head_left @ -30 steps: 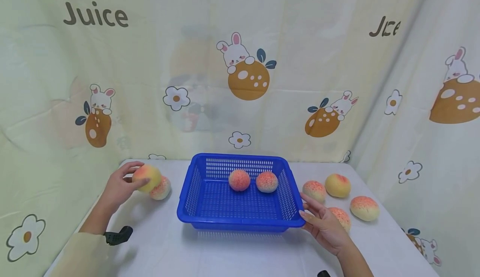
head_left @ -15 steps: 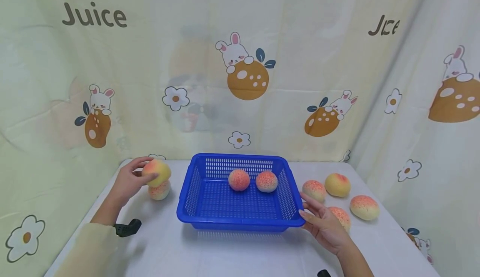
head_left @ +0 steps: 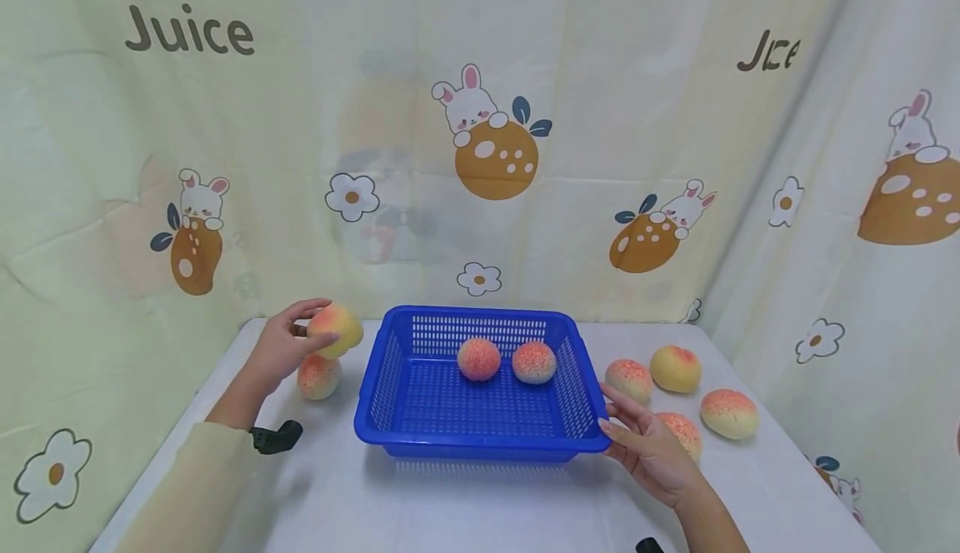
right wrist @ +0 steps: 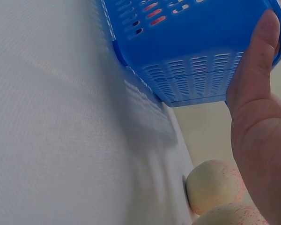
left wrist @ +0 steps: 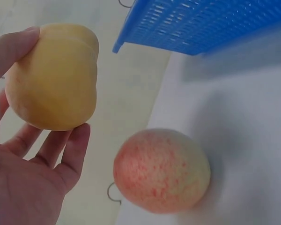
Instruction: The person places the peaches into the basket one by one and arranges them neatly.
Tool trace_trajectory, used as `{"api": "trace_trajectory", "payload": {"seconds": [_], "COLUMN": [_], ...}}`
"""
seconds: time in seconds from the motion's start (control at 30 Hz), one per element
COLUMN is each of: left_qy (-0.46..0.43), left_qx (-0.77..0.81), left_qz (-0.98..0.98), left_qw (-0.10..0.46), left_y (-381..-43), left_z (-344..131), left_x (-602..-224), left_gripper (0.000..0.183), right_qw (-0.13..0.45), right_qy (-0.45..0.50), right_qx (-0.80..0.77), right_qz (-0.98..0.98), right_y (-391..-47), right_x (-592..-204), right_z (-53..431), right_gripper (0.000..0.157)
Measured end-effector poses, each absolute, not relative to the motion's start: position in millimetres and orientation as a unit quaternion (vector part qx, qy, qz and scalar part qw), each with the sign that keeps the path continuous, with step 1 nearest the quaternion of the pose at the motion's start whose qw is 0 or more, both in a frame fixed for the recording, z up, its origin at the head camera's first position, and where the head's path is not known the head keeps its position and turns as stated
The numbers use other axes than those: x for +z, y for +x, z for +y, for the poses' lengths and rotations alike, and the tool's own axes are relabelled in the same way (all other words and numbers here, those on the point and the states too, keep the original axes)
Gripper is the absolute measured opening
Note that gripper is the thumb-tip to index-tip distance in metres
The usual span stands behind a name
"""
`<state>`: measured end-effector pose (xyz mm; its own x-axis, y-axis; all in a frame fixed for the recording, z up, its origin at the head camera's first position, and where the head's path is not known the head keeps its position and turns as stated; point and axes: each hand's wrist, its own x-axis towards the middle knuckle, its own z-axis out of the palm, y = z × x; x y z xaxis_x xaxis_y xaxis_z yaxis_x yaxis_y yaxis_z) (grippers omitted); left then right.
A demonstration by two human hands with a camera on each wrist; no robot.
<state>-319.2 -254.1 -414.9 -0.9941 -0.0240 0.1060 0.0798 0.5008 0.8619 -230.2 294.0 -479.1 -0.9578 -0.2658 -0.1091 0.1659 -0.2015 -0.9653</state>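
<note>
Left hand: the left hand (head_left: 279,351) had moved right and a bit up over the last second, carrying the yellow peach (head_left: 340,331) nearer the basket (head_left: 483,441).
Left grip: thumb and fingers pinched the yellow peach from its sides, palm behind it.
Yellow peach place: held up, left of the basket's left rim and apart from it; a second ago it hid more of the loose pink peach (head_left: 318,379).
Yellow peach look: rounded, smooth, mostly yellow, orange-red blush on its upper left; the left wrist view showed plain yellow with a shallow groove near one end.
Loose pink peach: unmoved on the table (head_left: 480,513), just below the held one in the head view, pale with red speckles.
Right hand: the right hand (head_left: 651,455) stayed at the basket's front right corner.
Right grip: pinched the rim, thumb on the near side; the other fingertips were partly hidden, so their exact hold was hard to read.
Basket: blue, slotted walls, same spot as before.
Basket contents: left inner peach (head_left: 478,360) and right inner peach (head_left: 534,363), both red-speckled, near each other toward the back, unchanged.
Right side: second yellow peach (head_left: 677,371) and three pink-topped peaches (head_left: 730,415), on the table, unmoved.
</note>
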Motion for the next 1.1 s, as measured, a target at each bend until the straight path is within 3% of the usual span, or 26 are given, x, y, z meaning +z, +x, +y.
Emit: {"api": "trace_trajectory", "payload": {"seconds": [1.1], "left_qy": [-0.106], "left_qx": [-0.469], "left_qz": [-0.877], "left_qw": [-0.020], "left_y": [-354.4], "left_z": [-209.2], "left_x": [-388.2], "left_gripper": [0.065], "right_qw": [0.138], "right_qy": [-0.044], "right_qx": [-0.778], "right_qz": [0.612], "right_y": [-229.5], "right_x": [-480.7], "right_z": [294.6], "right_gripper": [0.069]}}
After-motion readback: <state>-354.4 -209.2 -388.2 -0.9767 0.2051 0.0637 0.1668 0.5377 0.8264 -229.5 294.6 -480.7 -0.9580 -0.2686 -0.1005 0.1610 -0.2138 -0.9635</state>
